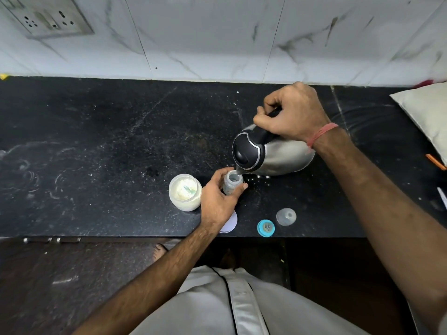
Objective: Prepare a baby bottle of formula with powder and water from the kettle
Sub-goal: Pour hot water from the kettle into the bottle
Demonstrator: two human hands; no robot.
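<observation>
A small clear baby bottle (231,182) stands upright and uncapped on the black counter (108,146). My left hand (217,201) grips it from the near side. My right hand (294,113) holds the black handle of a steel kettle (278,155), which is tilted to the left with its spout right over the bottle's mouth. To the left of the bottle stands an open glass jar of white powder (185,192) with a scoop inside. The blue bottle ring with teat (265,228) and the clear cap (286,216) lie near the counter's front edge.
A round white lid (229,224) lies partly under my left wrist. Powder specks are scattered over the counter. A grey cushion (428,117) sits at the right edge, with an orange pen (435,162) beside it. A wall socket (48,18) is on the marble wall, upper left.
</observation>
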